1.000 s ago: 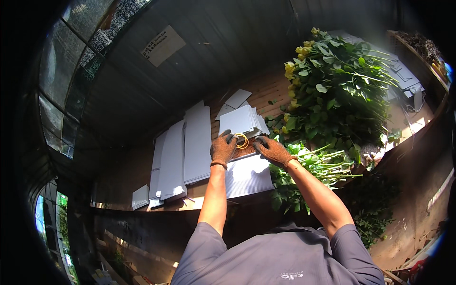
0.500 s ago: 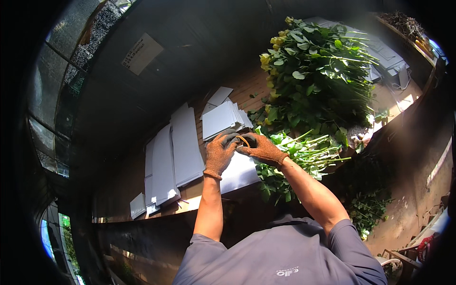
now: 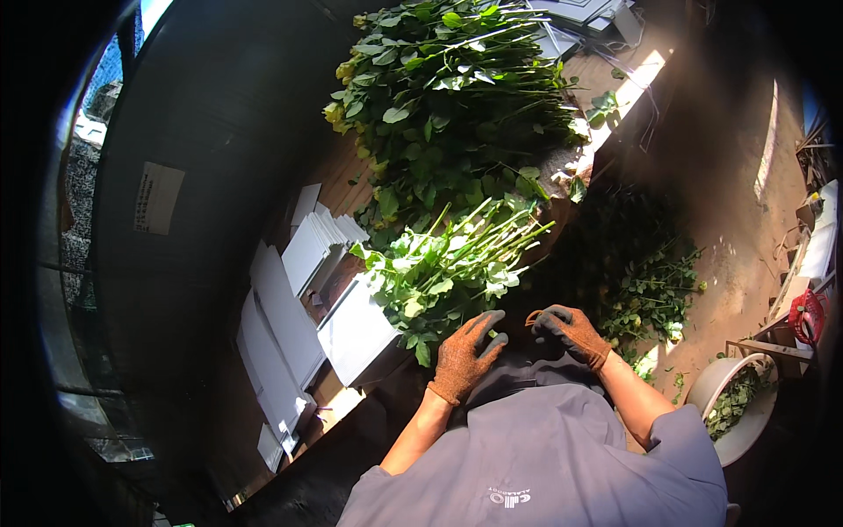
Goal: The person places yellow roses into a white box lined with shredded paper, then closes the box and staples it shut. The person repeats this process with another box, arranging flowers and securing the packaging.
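Observation:
My left hand (image 3: 468,353), in an orange glove with dark grey fingers, has its thumb and fingers apart and seems to hold nothing. Close to its right, my right hand (image 3: 571,334), gloved alike, is pinched on a thin orange loop like a rubber band (image 3: 532,318). Just beyond the hands, a sunlit bunch of cut green stems (image 3: 465,263) lies on the table, stem ends to the right. Behind it rises a big heap of leafy stems (image 3: 457,114) with yellow, rose-like blooms at its left side. Left of the bunch rests a white ribbed sheet (image 3: 353,329).
Stacked white cards (image 3: 312,250) and long white sheets (image 3: 285,325) lie along the table's left part. On the floor at right are dropped leafy cuttings (image 3: 654,299), a pale bucket (image 3: 762,413) of leaves and a red basket-like thing (image 3: 806,316). A dark wall (image 3: 228,105) stands at left.
My hands have come apart and moved back toward my body from above the white sheets; the orange loop stays with the right hand. The whole view has turned to the right.

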The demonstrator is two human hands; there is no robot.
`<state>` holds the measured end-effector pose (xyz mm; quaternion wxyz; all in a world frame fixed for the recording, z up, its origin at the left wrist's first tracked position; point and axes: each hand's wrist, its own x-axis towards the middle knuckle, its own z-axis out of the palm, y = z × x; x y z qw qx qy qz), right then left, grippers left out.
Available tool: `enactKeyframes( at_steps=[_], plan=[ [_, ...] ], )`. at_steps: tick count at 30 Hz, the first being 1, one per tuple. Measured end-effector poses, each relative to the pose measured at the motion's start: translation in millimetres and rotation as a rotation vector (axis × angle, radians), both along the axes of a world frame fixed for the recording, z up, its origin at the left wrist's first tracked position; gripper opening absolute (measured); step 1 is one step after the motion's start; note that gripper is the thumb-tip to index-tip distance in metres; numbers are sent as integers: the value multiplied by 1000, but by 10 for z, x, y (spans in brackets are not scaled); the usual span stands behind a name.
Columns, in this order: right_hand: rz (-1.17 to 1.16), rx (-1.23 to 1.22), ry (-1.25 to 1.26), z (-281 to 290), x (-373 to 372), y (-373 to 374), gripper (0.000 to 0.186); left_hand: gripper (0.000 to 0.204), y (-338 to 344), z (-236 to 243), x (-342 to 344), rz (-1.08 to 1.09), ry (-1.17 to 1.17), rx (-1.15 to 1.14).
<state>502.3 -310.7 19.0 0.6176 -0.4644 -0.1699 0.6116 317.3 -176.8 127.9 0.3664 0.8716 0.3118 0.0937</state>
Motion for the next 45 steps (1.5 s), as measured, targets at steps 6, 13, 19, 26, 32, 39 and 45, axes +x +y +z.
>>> enactKeyframes(
  at_steps=[6,13,19,26,32,39,45],
  plan=[
    [-437,10,-8,-446,524,277,33,84,300,491,116,35,-101,-53],
    [-67,194,-254,25,880,999,31,107,1125,526,227,-92,159,383],
    [-136,-3,-871,-224,488,693,26,118,1424,180,473,-160,419,459],
    [-18,-119,-364,-155,96,678,25,124,1596,-285,432,-297,398,436],
    [-176,-34,-407,-78,367,957,28,124,1577,-474,405,-344,386,410],
    [212,188,-624,-345,60,969,29,125,1597,-380,436,-271,311,452],
    [459,-303,-642,-779,-199,581,57,131,1865,-590,332,-185,438,500]
  ],
)
